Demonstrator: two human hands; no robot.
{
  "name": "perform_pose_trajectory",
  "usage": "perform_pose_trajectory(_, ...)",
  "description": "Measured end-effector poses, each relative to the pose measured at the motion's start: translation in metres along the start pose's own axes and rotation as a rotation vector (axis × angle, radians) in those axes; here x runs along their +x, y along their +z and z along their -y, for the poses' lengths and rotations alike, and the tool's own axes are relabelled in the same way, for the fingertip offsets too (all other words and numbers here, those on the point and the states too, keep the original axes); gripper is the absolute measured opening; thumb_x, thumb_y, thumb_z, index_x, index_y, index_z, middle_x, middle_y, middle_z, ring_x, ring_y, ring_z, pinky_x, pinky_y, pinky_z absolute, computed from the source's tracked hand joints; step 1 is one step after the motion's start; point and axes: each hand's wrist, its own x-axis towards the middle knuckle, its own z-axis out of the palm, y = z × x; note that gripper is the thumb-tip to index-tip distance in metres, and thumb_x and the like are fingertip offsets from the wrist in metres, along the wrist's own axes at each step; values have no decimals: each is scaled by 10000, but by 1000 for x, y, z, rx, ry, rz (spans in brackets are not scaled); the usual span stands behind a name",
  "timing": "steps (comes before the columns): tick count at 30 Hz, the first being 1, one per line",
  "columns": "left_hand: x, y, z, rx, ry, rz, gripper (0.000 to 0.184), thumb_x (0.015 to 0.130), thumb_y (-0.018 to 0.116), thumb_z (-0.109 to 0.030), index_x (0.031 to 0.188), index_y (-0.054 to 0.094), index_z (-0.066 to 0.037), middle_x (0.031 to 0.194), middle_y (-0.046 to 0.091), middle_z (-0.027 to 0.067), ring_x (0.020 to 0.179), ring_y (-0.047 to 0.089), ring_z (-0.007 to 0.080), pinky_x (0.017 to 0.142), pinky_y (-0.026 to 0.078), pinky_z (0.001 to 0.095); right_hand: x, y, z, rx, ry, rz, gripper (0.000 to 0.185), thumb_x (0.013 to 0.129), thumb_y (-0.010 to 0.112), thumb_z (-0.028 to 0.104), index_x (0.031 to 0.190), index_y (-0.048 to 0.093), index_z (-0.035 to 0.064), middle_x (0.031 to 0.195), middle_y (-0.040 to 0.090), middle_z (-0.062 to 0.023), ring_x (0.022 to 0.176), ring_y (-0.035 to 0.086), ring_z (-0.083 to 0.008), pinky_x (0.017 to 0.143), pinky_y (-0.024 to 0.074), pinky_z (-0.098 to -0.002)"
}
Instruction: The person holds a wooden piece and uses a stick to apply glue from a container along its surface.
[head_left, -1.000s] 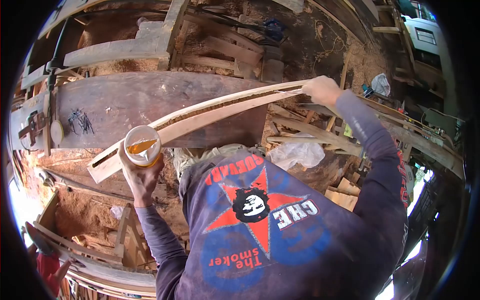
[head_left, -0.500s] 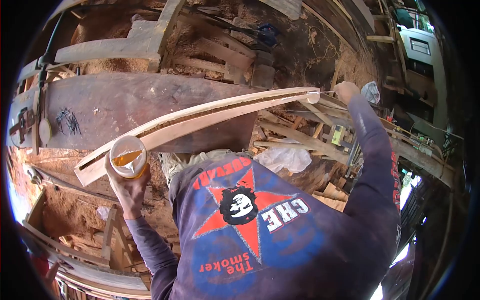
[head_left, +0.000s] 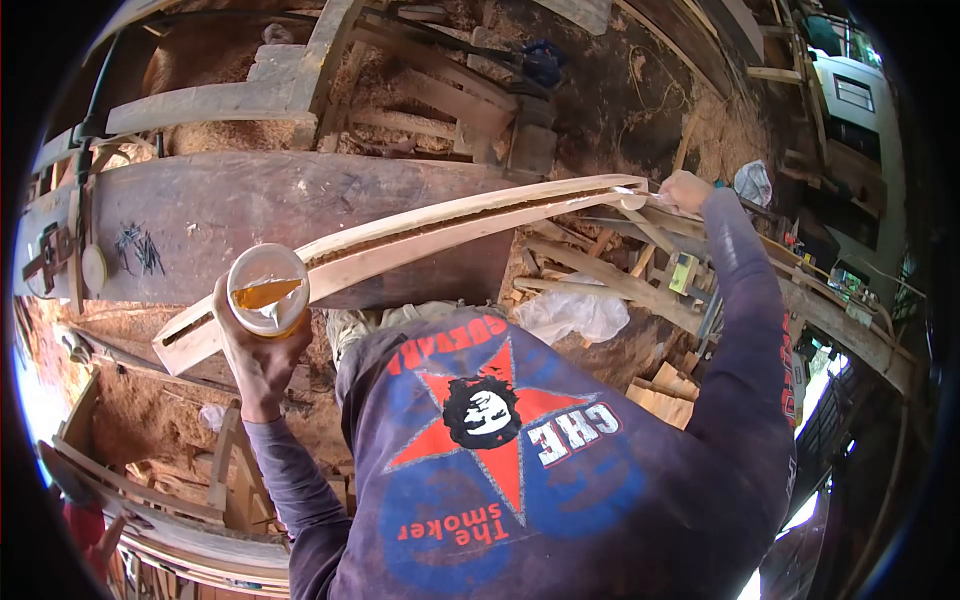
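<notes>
My left hand is wrapped round a clear round jar with something orange and white in it. Across the board lies a long curved wooden piece with a dark groove along its length; the jar is beside its left part. My right hand is closed on a thin tool at the piece's right end. White paste shows on the wood there, around the tool's tip. Fingers of my right hand are partly hidden.
A wide dark board supports dark nails and a clamp at the left. Timber scraps and a plastic bag lie at the right. At the lower left, another person's hand shows beside a red garment.
My right hand drew away from the wood's end, then came back left with the tool over it. The view has shifted; my left hand still holds the jar.
</notes>
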Motion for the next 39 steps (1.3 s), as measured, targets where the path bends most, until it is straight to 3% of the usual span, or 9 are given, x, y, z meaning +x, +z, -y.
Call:
perform_pose_trajectory(3,4,-5,0,25,-10,15,965,723,890,-183,1500,351,8,1310,569,184,1195,602,303,1055,474,411,-2,6,45,215,6,3,225,934,645,152,972,770,-31,658,681,-113,601,655,-190,633,512,-363)
perform_pose_trajectory(7,14,-7,9,-50,27,29,923,753,895,-157,1490,363,3,1299,583,164,1196,599,268,1064,470,392,-3,6,123,-45,-107,3,222,836,600,118,930,789,50,715,710,-168,735,719,-347,708,554,-462)
perform_pose_trajectory(10,24,-12,12,-103,43,65,948,712,890,-167,1486,373,15,1296,565,193,1189,604,306,1046,479,413,-5,26,174,-252,-293,-249,263,781,605,84,959,797,67,803,725,-209,807,719,-407,751,567,-496)
perform_pose_trajectory(14,29,-36,15,-32,125,74,939,739,892,-147,1496,354,-5,1311,571,174,1201,601,281,1056,477,404,-35,13,274,-336,-244,-299,216,778,632,89,909,803,103,856,732,-213,838,719,-414,784,567,-522)
perform_pose_trajectory(21,11,-64,42,26,81,-35,931,715,886,-157,1482,385,4,1276,581,190,1178,610,311,1035,489,423,-26,4,195,-484,19,-257,218,792,659,128,961,796,136,885,750,-179,859,743,-374,749,595,-503)
perform_pose_trajectory(25,4,-62,45,-11,27,5,966,738,887,-166,1509,331,6,1282,597,202,1189,614,317,1049,484,428,-21,20,226,-436,-299,-413,191,806,671,156,944,802,152,814,724,-174,831,733,-388,736,585,-522)
perform_pose_trajectory(29,9,-51,41,-67,-4,5,965,727,886,-168,1507,340,-6,1305,574,198,1201,603,319,1049,481,432,-35,7,241,-371,-156,-399,196,788,674,132,942,792,153,861,723,-154,822,718,-391,743,577,-516)
perform_pose_trajectory(35,24,-39,11,-23,93,95,945,746,888,-155,1501,340,-7,1313,574,181,1208,598,289,1064,472,408,-7,40,151,-236,-315,-548,201,812,686,118,966,796,187,889,732,-112,848,710,-359,768,561,-502)
perform_pose_trajectory(39,23,-34,4,-24,103,64,929,718,880,-140,1487,374,-16,1301,551,192,1189,600,323,1028,489,433,-34,19,99,-262,-20,-377,200,824,693,111,990,781,180,938,737,-120,933,700,-347,810,558,-473)
